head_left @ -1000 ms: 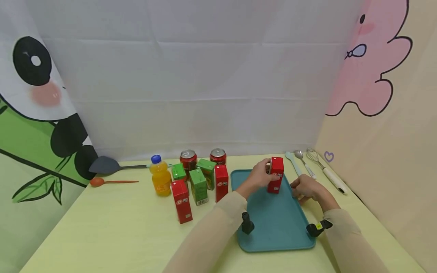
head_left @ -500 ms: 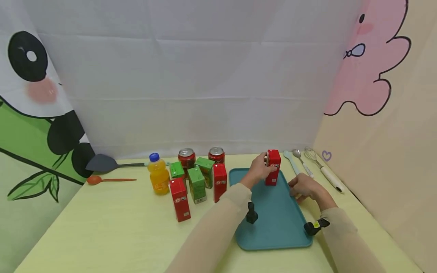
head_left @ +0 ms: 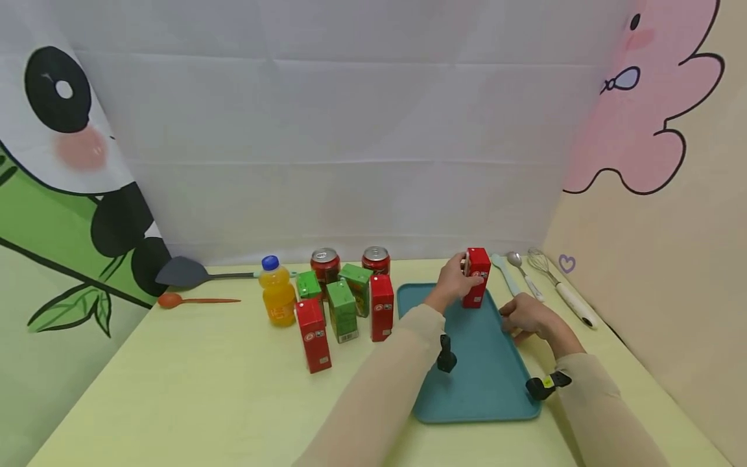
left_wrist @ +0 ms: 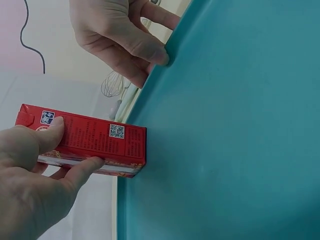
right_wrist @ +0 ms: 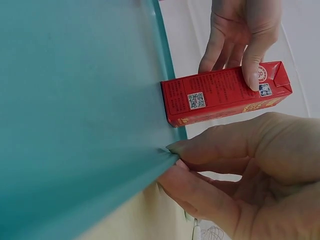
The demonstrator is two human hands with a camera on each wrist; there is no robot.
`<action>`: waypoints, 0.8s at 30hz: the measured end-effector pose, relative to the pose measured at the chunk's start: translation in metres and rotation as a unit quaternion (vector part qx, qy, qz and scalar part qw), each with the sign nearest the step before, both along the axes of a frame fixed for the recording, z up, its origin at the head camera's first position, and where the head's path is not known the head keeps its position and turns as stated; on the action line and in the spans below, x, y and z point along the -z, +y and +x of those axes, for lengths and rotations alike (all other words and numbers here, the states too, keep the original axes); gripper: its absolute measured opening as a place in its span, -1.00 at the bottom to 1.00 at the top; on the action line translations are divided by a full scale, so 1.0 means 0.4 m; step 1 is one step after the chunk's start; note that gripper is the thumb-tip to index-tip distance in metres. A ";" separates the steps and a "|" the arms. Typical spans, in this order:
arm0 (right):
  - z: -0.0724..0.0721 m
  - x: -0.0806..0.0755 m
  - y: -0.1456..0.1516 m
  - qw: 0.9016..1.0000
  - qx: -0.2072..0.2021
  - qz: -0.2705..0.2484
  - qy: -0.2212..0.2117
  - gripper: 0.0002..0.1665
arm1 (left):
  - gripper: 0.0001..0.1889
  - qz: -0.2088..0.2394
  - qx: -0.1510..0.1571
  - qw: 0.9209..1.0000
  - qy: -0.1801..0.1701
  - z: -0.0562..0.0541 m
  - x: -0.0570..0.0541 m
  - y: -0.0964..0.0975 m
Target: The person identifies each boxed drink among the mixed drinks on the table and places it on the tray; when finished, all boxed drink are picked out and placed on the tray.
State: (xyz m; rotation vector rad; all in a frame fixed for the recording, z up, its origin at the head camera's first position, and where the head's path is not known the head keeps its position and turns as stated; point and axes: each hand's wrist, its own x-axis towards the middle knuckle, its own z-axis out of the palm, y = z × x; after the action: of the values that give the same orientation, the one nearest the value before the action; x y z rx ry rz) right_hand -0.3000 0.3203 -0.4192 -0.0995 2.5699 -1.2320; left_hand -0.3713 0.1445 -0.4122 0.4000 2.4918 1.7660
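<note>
In my left hand [head_left: 454,283] is a red drink carton [head_left: 476,279], upright at the far right part of the teal tray [head_left: 478,389]. The left wrist view shows thumb and fingers on opposite sides of the carton [left_wrist: 100,137], its base at the tray's surface. My right hand [head_left: 528,316] pinches the tray's right rim between thumb and fingers, as the right wrist view shows up close [right_wrist: 240,170]. Left of the tray stand two more red cartons, one near it [head_left: 382,308] and one closer to me [head_left: 314,337].
Several green cartons [head_left: 342,311], two cola-red cans [head_left: 325,264] and an orange juice bottle [head_left: 277,295] stand left of the tray. A dark spatula [head_left: 183,272] and an orange spoon [head_left: 172,300] lie far left. A whisk [head_left: 563,288] and a metal spoon [head_left: 524,274] lie right of the tray.
My left hand has carried the red carton toward the tray's far end and set its base lower against the tray. My right hand keeps its pinch on the rim.
</note>
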 end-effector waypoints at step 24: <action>0.002 0.006 0.000 1.000 0.010 -0.003 0.000 -0.42 | -0.26 -0.014 0.017 1.000 0.014 0.000 0.008 0.006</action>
State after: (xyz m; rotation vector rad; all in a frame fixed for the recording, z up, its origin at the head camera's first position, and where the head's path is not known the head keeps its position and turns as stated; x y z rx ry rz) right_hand -0.2993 0.3204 -0.4215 -0.0749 2.5736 -1.2482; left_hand -0.3711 0.1469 -0.4154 0.4645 2.5094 1.7232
